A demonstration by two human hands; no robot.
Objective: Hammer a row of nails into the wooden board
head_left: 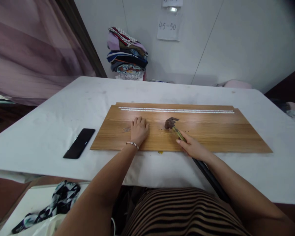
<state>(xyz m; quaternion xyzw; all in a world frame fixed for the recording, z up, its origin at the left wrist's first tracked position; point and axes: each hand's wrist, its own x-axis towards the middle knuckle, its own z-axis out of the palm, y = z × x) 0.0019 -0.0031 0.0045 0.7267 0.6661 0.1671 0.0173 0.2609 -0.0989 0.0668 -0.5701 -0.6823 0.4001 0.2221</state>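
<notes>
A wooden board point(216, 131) lies across the white table. My left hand point(139, 129) rests on it palm down, its fingers stretched out and holding nothing visible. Just left of those fingers is a small bunch of nails point(126, 129). My right hand point(191, 146) is wrapped around the handle of a claw hammer point(171, 123). The hammer's rusty head is low over the middle of the board; whether it touches the wood I cannot tell. Small dark dots in a row, perhaps nail heads or holes, show near the head. Two white marked strips point(177, 110) run along the far side of the board.
A black phone point(80, 143) lies on the white table point(44, 131) left of the board. Folded clothes point(127, 55) are stacked behind the table by the wall. A paper label point(168, 28) hangs there. Patterned cloth point(64, 196) lies on a lower surface at front left.
</notes>
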